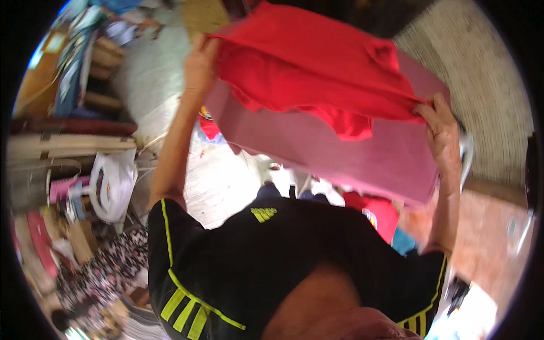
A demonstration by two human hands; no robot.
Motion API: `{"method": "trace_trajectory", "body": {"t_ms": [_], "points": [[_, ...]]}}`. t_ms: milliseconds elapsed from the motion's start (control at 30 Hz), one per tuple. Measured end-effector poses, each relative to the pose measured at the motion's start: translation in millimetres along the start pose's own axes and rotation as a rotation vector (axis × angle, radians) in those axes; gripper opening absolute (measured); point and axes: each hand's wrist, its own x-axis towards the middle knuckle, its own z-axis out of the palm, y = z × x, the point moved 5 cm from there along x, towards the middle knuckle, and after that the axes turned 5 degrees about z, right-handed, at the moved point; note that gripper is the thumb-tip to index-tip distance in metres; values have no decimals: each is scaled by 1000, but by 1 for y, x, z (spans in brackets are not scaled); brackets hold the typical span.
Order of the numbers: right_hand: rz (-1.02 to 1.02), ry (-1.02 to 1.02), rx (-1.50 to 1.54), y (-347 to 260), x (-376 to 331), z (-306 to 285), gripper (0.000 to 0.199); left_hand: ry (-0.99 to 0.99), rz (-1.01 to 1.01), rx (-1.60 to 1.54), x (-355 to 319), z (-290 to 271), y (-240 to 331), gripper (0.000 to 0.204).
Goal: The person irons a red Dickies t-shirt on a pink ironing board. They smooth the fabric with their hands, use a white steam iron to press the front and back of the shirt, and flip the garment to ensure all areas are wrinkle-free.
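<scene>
A red garment (317, 62), probably a shirt, is stretched between my two hands over a table with a pink cover (340, 153). At the garment's left end, my left hand (201, 63) is closed on its edge. The fingers of my right hand (441, 124) pinch the opposite end above the table's right side. Loose folds hang from the garment's near side, above or against the pink cover; I cannot tell whether they touch it.
Red cloth with a print (378, 216) lies below the table's near edge. More red cloth (208, 126) shows by its left side. A white plastic bag (113, 187) hangs at the left, above patterned dark fabric (107, 260).
</scene>
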Motion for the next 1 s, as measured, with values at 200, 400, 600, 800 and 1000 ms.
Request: {"method": "trace_trajectory", "body": {"t_ms": [200, 400, 600, 800, 1000], "points": [[-6, 342, 36, 53, 87, -29, 19, 51, -237, 132, -50, 10, 18, 34], [-147, 531, 281, 25, 157, -57, 14, 308, -484, -110, -142, -89, 37, 40], [-477, 572, 599, -84, 148, -102, 27, 510, -788, 381, -276, -351, 107, 41], [-878, 281, 765, -213, 127, -96, 33, 1014, -851, 421, -365, -512, 255, 22], [-1103, -177, 566, -326, 116, 79, 23, 469, -1203, 489, -525, -486, 285, 37]]}}
